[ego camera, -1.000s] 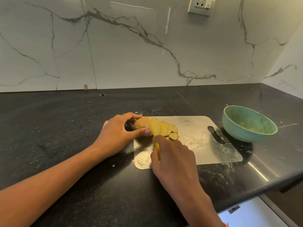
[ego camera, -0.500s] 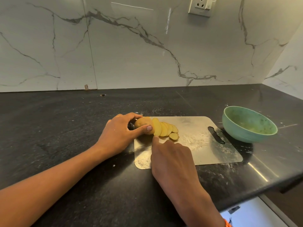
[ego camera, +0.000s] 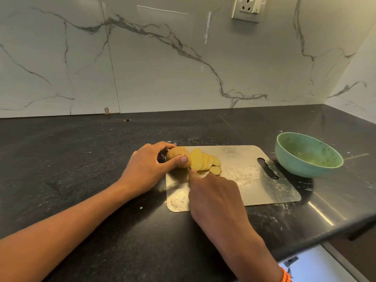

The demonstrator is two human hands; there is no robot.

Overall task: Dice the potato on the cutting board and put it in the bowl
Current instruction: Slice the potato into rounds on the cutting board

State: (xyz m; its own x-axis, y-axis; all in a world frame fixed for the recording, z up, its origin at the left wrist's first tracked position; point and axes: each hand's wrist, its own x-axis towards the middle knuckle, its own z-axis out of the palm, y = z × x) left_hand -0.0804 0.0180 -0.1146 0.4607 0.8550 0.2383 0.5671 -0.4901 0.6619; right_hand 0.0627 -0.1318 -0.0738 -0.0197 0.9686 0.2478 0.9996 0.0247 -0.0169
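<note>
On the left end of the steel cutting board (ego camera: 254, 180) lies the uncut end of a potato (ego camera: 177, 154), gripped by my left hand (ego camera: 146, 169) with the thumb on its near side. Several thin yellow slices (ego camera: 205, 162) lean in a fan just right of it. My right hand (ego camera: 213, 196) sits on the board's near left part, fingers curled round a knife that it almost wholly hides, index finger pointing at the cut face. The green bowl (ego camera: 291, 163) stands to the right of the board, with only residue visible inside.
The black stone counter (ego camera: 81, 169) is dusted with white specks around the board. Its front edge runs diagonally at the lower right, close to the board's near corner. A marble wall with a socket (ego camera: 247, 8) rises behind.
My right hand has slid forward toward the potato, and the knife's yellow handle, visible a second ago, is now covered. My left hand and the potato have barely moved.
</note>
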